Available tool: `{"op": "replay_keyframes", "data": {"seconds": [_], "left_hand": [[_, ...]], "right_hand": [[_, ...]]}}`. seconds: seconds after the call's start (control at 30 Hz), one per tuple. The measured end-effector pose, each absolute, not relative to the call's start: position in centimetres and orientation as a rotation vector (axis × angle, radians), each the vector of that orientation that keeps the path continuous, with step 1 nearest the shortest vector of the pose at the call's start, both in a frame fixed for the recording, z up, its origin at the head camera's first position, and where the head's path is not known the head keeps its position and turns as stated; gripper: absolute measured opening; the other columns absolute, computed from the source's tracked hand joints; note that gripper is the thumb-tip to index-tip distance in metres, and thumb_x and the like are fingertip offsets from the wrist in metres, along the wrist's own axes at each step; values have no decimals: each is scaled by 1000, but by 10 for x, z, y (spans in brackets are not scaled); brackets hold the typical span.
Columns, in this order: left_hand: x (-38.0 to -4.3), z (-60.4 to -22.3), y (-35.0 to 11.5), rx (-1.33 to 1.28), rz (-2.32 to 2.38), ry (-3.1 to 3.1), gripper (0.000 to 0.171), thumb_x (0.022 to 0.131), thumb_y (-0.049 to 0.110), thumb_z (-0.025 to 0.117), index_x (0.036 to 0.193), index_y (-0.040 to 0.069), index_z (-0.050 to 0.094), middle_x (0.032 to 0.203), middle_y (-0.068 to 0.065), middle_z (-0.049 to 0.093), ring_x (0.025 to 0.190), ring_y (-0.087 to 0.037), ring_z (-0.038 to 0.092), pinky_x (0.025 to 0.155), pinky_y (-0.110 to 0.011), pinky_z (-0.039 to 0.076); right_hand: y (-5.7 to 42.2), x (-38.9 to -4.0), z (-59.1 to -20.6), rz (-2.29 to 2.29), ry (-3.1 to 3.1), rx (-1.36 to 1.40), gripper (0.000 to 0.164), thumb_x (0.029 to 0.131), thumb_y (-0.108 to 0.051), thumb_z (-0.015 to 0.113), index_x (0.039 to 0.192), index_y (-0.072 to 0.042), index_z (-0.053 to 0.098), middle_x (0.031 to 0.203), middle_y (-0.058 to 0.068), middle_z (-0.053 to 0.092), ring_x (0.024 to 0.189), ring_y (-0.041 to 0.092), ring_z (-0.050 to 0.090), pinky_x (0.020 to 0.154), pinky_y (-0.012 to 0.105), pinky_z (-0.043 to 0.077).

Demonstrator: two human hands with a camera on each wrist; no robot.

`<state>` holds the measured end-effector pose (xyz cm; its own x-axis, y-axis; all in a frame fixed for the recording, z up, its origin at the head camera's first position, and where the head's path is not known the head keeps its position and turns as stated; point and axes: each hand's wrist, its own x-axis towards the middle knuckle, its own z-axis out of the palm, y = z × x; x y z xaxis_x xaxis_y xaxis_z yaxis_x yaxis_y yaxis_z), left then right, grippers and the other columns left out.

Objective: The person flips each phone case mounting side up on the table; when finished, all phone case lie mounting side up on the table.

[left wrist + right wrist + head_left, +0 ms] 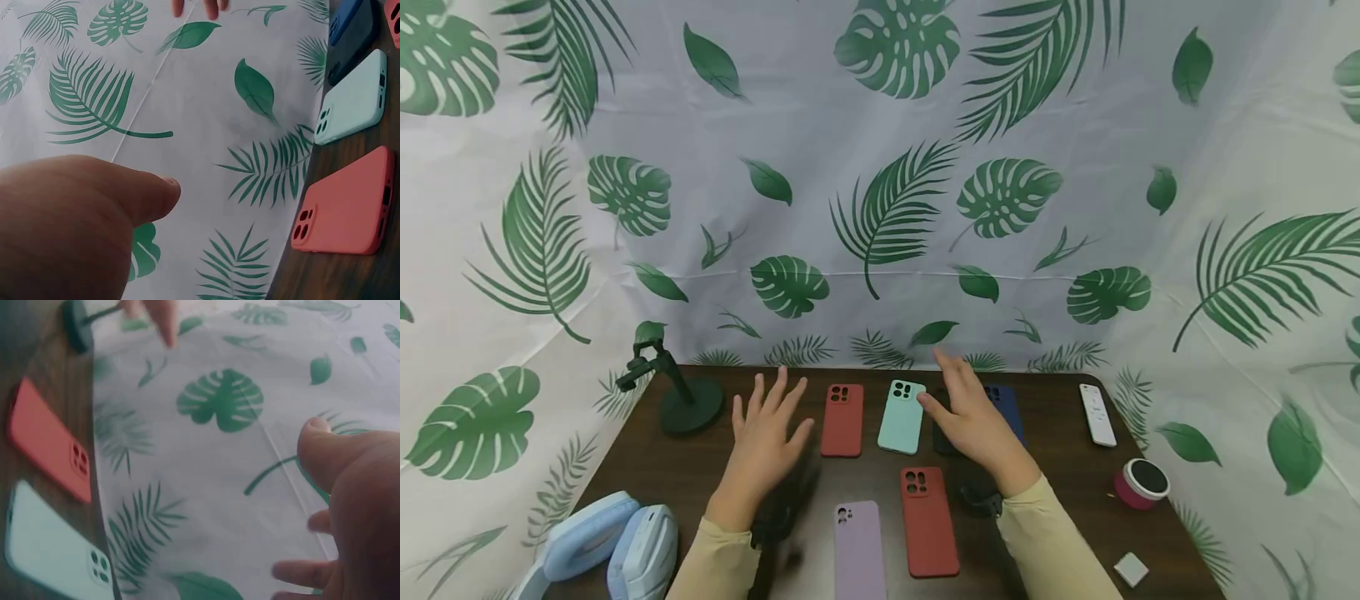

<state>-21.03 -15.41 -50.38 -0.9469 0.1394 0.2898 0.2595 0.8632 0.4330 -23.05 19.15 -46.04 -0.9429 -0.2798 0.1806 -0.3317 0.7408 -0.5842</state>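
Both hands are raised over the dark table with fingers spread and nothing in them. My left hand (765,446) is left of a red phone case (842,421), which also shows in the left wrist view (344,209). A mint phone case (902,417) lies between the hands. My right hand (973,417) overlaps a black phone case (944,440) and a blue phone case (1007,408) in the head view, hiding parts of both. Nearer the front lie a second red phone case (930,525) and a lilac phone case (860,550).
A dark green stand (691,406) is at the back left, with light blue headphones (643,550) at the front left. Along the right are a white remote (1097,415), a pink jar with a dark top (1141,483) and a small white block (1131,569). Leaf-print cloth (880,208) hangs behind.
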Motion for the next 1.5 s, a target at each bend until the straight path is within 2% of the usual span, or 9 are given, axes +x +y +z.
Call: {"op": "replay_keyframes", "data": {"seconds": [0.13,0.2,0.33,0.43,0.73,0.93,1.1,1.27,1.5], "left_hand": [[-209,-508,-152,-295,-752,-2795,70,98,39,66,160,35,31,171,-8,17,157,-45,6,118,-74,7],[-209,-509,-151,-307,-780,-2787,68,99,38,65,159,30,34,170,-10,20,156,-45,11,119,-73,15],[-210,-507,-146,-323,-889,-2804,62,101,36,63,157,22,39,167,-14,27,152,-44,26,115,-67,32],[-211,-505,-143,-295,-997,-2838,61,102,37,60,156,21,39,163,-13,33,148,-40,35,112,-64,39],[-222,-514,-139,-90,-1251,-2886,59,102,42,58,151,10,47,148,-14,50,131,-36,54,102,-59,48],[-234,-531,-136,-39,-1264,-2914,58,102,43,57,146,6,53,138,-16,56,120,-34,60,97,-56,50],[-244,-541,-130,-80,-1274,-2929,51,101,33,59,139,-1,58,124,-18,62,109,-31,63,92,-52,52],[-248,-549,-128,-120,-1354,-2955,44,99,20,56,134,-6,60,123,-23,64,113,-35,64,97,-52,51],[-252,-556,-121,-173,-1343,-2929,39,94,14,59,129,-2,64,116,-23,67,112,-36,62,96,-54,49]], "right_hand": [[177,-228,-463,1144,-2827,508,75,99,-65,46,162,-35,18,162,3,31,151,28,32,115,62,35],[171,-228,-465,1201,-2814,497,72,99,-65,47,159,-32,27,158,2,37,147,26,38,114,58,39],[156,-229,-469,1346,-2846,427,60,98,-64,50,148,-31,45,143,2,51,129,22,55,101,49,49],[142,-232,-472,1435,-2911,380,53,98,-63,52,140,-31,52,134,0,58,116,22,61,93,46,53],[91,-250,-495,1464,-3052,187,55,99,-58,55,137,-17,57,123,6,65,95,20,66,79,43,54],[66,-260,-515,1319,-3059,179,55,99,-47,60,136,-7,59,125,13,64,109,26,64,91,49,53],[60,-266,-528,1196,-3049,183,53,97,-38,65,134,-2,59,122,18,58,102,27,62,92,48,53],[49,-270,-538,1148,-3067,229,51,93,-33,67,133,-2,61,114,17,58,87,25,60,76,41,53],[34,-270,-546,991,-3073,239,44,82,-31,73,116,-2,69,106,15,55,71,22,55,59,35,46]]}}
